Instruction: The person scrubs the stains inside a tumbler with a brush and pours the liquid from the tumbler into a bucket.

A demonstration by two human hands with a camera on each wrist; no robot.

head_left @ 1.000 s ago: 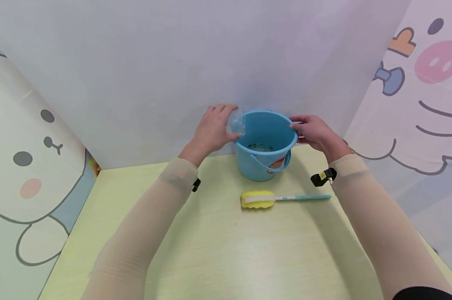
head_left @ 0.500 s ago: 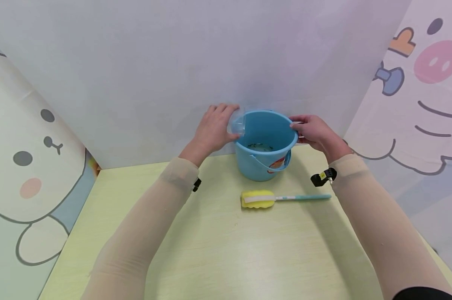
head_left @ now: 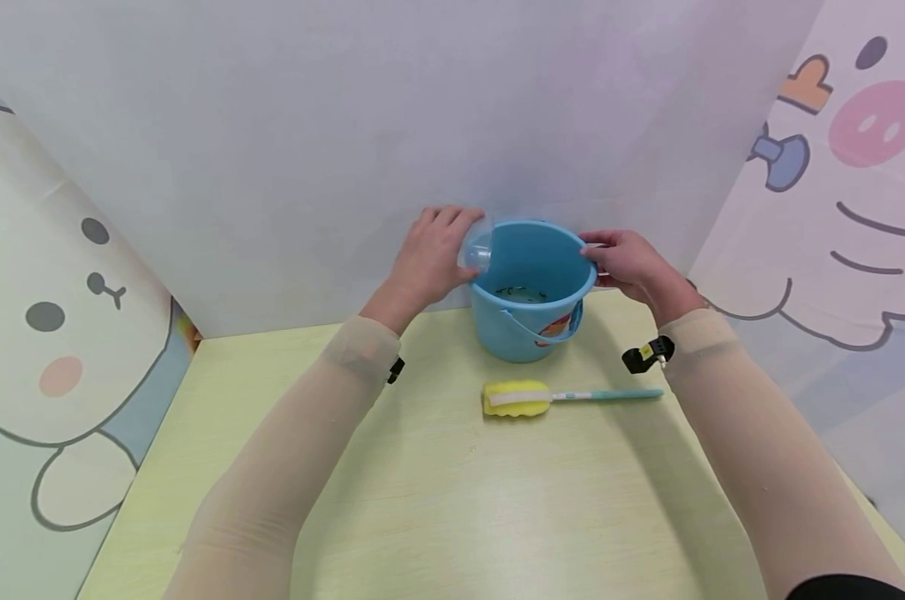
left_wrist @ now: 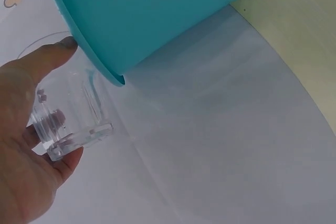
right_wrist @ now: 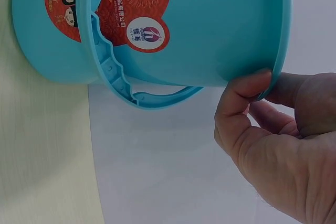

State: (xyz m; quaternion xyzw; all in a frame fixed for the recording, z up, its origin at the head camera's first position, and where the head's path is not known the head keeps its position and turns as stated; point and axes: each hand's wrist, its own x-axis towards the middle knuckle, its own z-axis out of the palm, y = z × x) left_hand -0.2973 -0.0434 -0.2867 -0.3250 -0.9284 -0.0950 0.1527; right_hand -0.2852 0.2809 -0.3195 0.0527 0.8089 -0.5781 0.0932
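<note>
A light blue bucket [head_left: 501, 329] stands upright on the table against the white wall. Its handle [right_wrist: 113, 69] hangs down at the front, beside a red label. At the bucket's left rim my left hand [head_left: 432, 260] grips a clear cup [left_wrist: 73, 103], tilted with its mouth towards the bucket. The left wrist view shows the thumb and fingers on opposite sides of the cup. Across the bucket, my right hand [head_left: 631, 267] pinches the right rim between thumb and fingers. Low in the bucket lies shallow water [head_left: 523, 295] with small dark marks.
In front of the bucket lies a sponge brush with a yellow head [head_left: 517, 398], its blue-and-white handle [head_left: 617, 394] pointing right. The pale yellow table [head_left: 452, 508] meets the white wall [head_left: 332, 167] at the back. Cartoon-printed sheets flank both sides.
My left hand has shifted slightly right with the cup, and the cup is tipped a little further. The right hand, bucket and brush have stayed put.
</note>
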